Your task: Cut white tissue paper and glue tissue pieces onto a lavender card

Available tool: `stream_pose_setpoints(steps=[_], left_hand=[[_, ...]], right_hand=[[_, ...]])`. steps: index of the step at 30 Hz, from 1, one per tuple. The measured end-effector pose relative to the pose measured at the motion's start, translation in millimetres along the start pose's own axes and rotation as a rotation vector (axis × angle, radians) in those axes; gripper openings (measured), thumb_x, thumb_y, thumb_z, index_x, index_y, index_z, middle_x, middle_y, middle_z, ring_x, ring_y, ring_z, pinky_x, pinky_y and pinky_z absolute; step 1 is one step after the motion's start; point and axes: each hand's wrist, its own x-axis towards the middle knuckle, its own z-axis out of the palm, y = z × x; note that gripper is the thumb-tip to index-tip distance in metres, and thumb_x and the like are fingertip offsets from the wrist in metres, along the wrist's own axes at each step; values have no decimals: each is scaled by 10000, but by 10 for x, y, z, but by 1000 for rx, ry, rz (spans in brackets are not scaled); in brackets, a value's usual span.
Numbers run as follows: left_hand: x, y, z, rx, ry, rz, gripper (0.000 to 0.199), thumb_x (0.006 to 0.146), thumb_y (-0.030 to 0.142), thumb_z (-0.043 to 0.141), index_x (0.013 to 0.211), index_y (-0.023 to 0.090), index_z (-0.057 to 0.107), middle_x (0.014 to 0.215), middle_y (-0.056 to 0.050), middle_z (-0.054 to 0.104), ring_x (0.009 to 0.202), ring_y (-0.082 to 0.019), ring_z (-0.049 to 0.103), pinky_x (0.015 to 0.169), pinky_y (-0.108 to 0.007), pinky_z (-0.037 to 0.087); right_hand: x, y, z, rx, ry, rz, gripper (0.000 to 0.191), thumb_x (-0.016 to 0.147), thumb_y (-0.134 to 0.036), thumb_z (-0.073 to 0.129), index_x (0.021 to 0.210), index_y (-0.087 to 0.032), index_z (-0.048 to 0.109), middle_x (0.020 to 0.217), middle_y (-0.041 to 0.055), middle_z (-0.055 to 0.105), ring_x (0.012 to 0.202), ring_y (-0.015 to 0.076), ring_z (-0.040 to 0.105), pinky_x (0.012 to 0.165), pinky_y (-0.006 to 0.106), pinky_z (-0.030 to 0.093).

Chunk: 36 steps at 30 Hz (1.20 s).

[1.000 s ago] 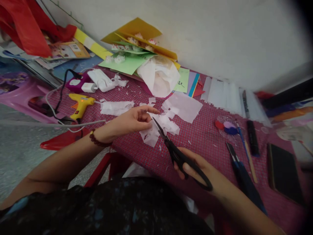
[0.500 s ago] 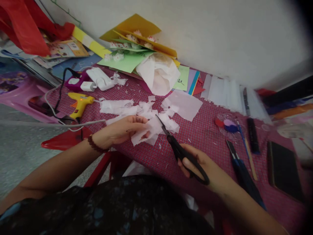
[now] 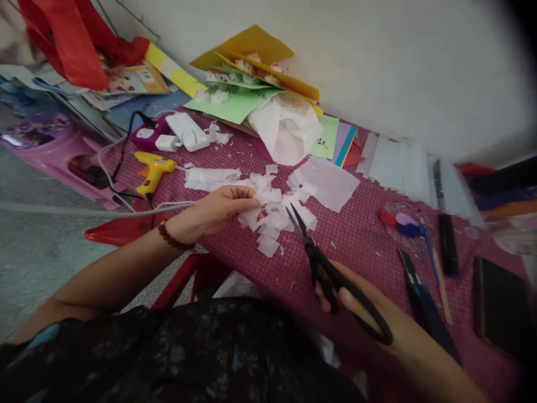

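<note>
My left hand [image 3: 226, 207], with a beaded bracelet at the wrist, pinches a small piece of white paper [image 3: 250, 218] over the pile. In my right hand [image 3: 348, 296] are black-handled scissors [image 3: 310, 246], their blades parted and pointing up and left, just right of the paper scraps. Cut white scraps [image 3: 268, 240] lie scattered under and beside my left hand. Behind them lie a larger white sheet [image 3: 331, 182] and a white strip [image 3: 212, 178].
On the red checked cloth [image 3: 268, 280] are a yellow glue gun [image 3: 155, 170], a power strip [image 3: 146, 136], crumpled white paper [image 3: 285, 126], coloured sheets [image 3: 239, 103], a utility knife [image 3: 448, 246], a brush [image 3: 438, 280] and a dark phone-like object [image 3: 499, 305].
The scissors have opened wider and moved right and down, away from the paper. The larger piece at my left hand no longer shows whole; more scraps lie below it. The view has shifted slightly.
</note>
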Motion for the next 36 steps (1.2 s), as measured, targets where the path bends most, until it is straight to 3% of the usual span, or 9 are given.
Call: stream_pose_setpoints(steps=[6, 11, 15, 20, 25, 28, 31, 36], left_hand=[[85, -24, 77, -285, 153, 53, 109, 756, 96, 709, 737, 155, 619, 681, 24, 651, 595, -62, 594, 612, -185, 497], [124, -31, 73, -372, 171, 68, 79, 774, 76, 687, 767, 131, 631, 700, 24, 650, 604, -58, 596, 631, -183, 502], [109, 2, 80, -359, 50, 33, 113, 788, 85, 668, 890, 133, 656, 769, 6, 674, 613, -78, 615, 602, -211, 531], [78, 58, 97, -285, -138, 17, 414, 740, 69, 682, 1143, 151, 634, 851, -9, 695, 602, -84, 624, 586, -222, 541], [80, 62, 113, -173, -215, -9, 619, 715, 66, 693, 1313, 154, 562, 852, -16, 712, 608, -89, 624, 583, -210, 511], [93, 50, 100, -106, -277, -1, 654, 715, 68, 684, 1347, 165, 552, 806, -10, 715, 625, -103, 632, 608, -217, 508], [105, 46, 71, -1, -327, -10, 638, 703, 61, 676, 1324, 176, 587, 791, -19, 723, 656, -116, 648, 603, -208, 486], [100, 88, 57, 84, -380, -66, 625, 657, 79, 702, 1273, 167, 643, 940, -84, 756, 752, -161, 691, 614, -231, 507]], right_hand=[[-30, -39, 71, -26, -39, 43, 697, 796, -682, 665, 1316, -222, 606, 951, 92, 669, 807, 218, 633, 738, 339, 537], [-7, -46, 90, -15, -34, 53, 702, 788, -681, 669, 1296, -198, 616, 910, 82, 652, 758, 200, 603, 729, 343, 527], [1, -57, 81, -2, -54, 57, 696, 777, -666, 686, 1282, -189, 633, 881, 74, 644, 726, 192, 590, 708, 347, 525], [-6, -101, 76, 15, -32, 89, 667, 780, -615, 702, 1314, -220, 642, 953, 98, 681, 854, 255, 658, 727, 368, 549], [30, -137, 53, 2, -47, 52, 617, 774, -585, 716, 1273, -225, 678, 927, 98, 691, 841, 263, 669, 744, 383, 559], [-6, -199, 111, 14, -20, 61, 604, 783, -586, 711, 1271, -233, 674, 967, 103, 695, 870, 261, 669, 777, 380, 558], [-102, -302, 230, 19, 95, 98, 564, 833, -564, 660, 1305, -255, 657, 1043, 117, 691, 927, 280, 667, 769, 384, 567], [-179, -420, 318, -32, 130, 121, 519, 887, -484, 618, 1363, -278, 625, 1100, 116, 685, 1018, 291, 658, 795, 377, 569]])
